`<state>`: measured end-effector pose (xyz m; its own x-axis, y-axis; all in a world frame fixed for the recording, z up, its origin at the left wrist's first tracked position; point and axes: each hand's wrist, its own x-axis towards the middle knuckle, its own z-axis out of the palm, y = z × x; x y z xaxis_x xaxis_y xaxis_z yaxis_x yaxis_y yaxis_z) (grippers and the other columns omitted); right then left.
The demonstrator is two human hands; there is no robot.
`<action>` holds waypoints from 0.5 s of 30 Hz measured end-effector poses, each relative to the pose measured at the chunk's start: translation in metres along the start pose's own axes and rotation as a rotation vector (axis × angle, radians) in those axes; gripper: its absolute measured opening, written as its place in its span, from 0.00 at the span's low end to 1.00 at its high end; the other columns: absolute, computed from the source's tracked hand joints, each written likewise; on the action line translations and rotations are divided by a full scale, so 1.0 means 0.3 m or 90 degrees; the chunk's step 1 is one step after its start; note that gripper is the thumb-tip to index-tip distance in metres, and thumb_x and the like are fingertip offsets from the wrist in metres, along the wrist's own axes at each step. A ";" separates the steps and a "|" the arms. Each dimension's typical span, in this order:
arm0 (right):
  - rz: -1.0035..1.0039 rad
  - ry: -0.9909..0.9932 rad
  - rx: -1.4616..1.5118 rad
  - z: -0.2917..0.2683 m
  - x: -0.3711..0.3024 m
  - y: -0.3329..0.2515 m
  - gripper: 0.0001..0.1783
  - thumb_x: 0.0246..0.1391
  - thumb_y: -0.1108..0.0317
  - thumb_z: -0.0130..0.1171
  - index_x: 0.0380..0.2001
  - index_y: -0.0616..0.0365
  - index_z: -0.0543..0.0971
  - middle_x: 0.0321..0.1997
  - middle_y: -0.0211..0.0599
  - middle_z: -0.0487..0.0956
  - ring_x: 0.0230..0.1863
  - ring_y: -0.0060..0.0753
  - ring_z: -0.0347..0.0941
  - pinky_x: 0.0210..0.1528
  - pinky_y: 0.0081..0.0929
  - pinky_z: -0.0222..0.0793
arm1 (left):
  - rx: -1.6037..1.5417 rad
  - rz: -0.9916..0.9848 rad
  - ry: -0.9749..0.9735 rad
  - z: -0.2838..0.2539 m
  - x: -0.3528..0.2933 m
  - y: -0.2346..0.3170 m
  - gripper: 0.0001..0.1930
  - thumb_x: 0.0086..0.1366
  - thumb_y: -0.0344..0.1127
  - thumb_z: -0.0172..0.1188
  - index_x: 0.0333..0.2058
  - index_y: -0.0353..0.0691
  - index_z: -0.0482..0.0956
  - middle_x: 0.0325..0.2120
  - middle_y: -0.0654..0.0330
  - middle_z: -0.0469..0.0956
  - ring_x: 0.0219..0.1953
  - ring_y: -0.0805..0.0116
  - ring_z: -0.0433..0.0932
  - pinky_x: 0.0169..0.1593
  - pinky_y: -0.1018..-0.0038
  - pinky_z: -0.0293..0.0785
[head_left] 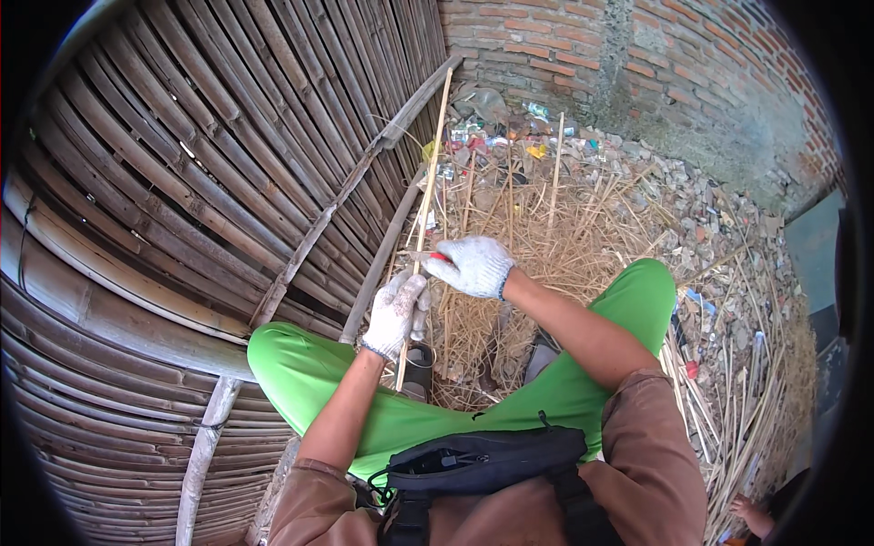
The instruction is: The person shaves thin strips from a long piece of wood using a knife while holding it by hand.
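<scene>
Head: bamboo wall (209,146) beside strip (439,136); shavings (583,218) around.

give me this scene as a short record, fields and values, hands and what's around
left grip: white-gloved, closed around strip
right grip: white-gloved, holding red-handled knife
blade: crosses strip just beyond left grip; contact unclear
strip: long, pale, pointing away from the person
ground ahead: straw, rubble
left: bamboo wall
far side: brick wall
waist: black bag
</scene>
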<state>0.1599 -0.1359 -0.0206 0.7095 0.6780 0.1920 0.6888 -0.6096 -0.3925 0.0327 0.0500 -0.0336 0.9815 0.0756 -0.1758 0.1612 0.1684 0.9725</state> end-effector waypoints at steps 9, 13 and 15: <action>0.070 0.058 -0.049 -0.149 0.075 0.130 0.37 0.71 0.28 0.43 0.39 0.47 0.87 0.39 0.54 0.88 0.43 0.61 0.86 0.48 0.57 0.80 | -0.014 -0.031 -0.068 0.029 -0.066 0.047 0.16 0.81 0.40 0.57 0.57 0.34 0.78 0.21 0.69 0.71 0.10 0.80 0.62 0.13 0.78 0.58; 0.073 0.083 -0.056 -0.172 0.099 0.200 0.37 0.71 0.28 0.42 0.40 0.47 0.88 0.39 0.53 0.88 0.44 0.61 0.86 0.50 0.57 0.80 | -0.009 -0.009 -0.097 0.027 -0.063 0.053 0.16 0.82 0.39 0.55 0.58 0.33 0.77 0.20 0.69 0.69 0.12 0.80 0.62 0.15 0.79 0.59; 0.091 0.114 -0.058 -0.196 0.111 0.217 0.37 0.71 0.28 0.42 0.41 0.47 0.88 0.39 0.53 0.88 0.45 0.60 0.86 0.51 0.56 0.80 | -0.015 -0.006 -0.109 0.024 -0.067 0.052 0.16 0.82 0.39 0.55 0.58 0.33 0.76 0.20 0.69 0.68 0.12 0.80 0.62 0.15 0.80 0.59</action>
<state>0.2371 -0.1773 0.0131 0.8104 0.5029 0.3006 0.5840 -0.7346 -0.3454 0.0162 0.0442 -0.0137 0.9836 -0.0937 -0.1543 0.1699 0.1908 0.9668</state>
